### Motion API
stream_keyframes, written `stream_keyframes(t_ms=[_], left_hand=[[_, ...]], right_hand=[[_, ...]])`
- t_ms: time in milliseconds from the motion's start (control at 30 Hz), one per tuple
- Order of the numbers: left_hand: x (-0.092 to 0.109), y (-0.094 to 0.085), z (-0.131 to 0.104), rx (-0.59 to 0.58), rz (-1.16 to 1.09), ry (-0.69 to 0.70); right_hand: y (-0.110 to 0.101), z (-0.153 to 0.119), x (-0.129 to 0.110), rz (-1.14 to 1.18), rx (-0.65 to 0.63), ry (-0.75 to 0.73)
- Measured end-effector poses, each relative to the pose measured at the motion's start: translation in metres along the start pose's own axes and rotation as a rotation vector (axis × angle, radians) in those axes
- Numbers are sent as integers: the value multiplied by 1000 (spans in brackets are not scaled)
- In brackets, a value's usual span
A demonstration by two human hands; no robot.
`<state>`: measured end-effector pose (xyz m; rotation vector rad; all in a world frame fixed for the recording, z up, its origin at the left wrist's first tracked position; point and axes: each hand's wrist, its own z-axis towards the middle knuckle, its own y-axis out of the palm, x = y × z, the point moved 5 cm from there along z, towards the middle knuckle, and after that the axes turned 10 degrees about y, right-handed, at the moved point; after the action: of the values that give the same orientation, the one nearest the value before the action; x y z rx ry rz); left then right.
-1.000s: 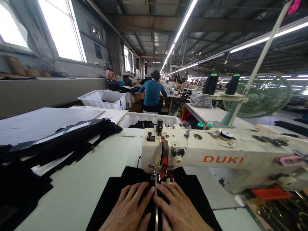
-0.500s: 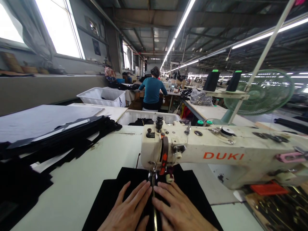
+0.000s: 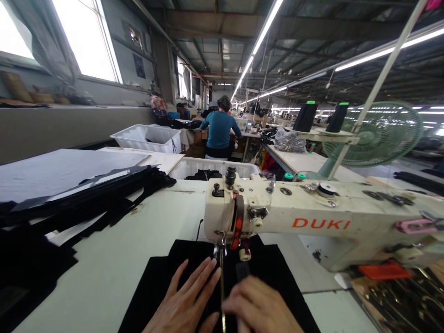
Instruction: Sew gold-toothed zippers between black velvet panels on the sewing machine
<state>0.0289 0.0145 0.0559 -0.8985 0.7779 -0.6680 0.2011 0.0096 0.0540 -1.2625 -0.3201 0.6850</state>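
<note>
Black fabric point(image 3: 156, 282) lies on the pale table under the head of a white sewing machine point(image 3: 277, 208). A gold zipper point(image 3: 223, 286) runs down its middle from the presser foot point(image 3: 219, 251). My left hand point(image 3: 187, 296) rests flat on the fabric left of the zipper, fingers spread and holding nothing. Right of the zipper, my right hand point(image 3: 260, 303) is curled and blurred. A dark, flat piece point(image 3: 243, 270) shows just beyond its fingers; what it is, and whether the hand grips it, is unclear.
Stacked black cloth point(image 3: 86, 199) and white sheets cover the table's left side. Zippers fill a box point(image 3: 398, 300) at the lower right. Ahead are white bins point(image 3: 149, 138) and a seated person in blue point(image 3: 218, 132). A green fan point(image 3: 374, 134) stands at the right.
My right hand has gone from lying flat with fingers extended to curled, drawn back from the presser foot. The dark piece now shows beside it. My left hand has hardly moved.
</note>
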Motion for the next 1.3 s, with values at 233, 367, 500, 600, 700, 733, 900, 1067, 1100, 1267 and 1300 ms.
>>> stream_keyframes(t_ms=[233,367,500,600,700,733,900,1067,1100,1267,1300], left_hand=[[2,14,-4,43,36,9],[0,15,-5,31,52,10],[-1,18,-2,28,59,25],[-2,18,0,26,66,29],[-2,17,-1,29,87,27],[-2,17,-2,28,92,29],[-1,20,-6,32,91,48],[-1,20,-3,44,111,65],[-1,21,-2,38,119,68],[-3,20,3,5,147,91],[-3,19,4,-9,153,93]], right_hand=[[0,19,15,-40,159,-41],[1,17,13,-52,181,-46],[-3,19,12,-72,224,-57],[-2,18,13,-74,242,-56],[1,17,14,-60,226,-59],[2,17,15,-57,212,-58],[6,17,17,-52,180,-44],[5,17,14,-70,239,-56],[4,17,13,-75,260,-62],[-1,21,10,-80,282,-90],[-1,22,10,-79,270,-86]])
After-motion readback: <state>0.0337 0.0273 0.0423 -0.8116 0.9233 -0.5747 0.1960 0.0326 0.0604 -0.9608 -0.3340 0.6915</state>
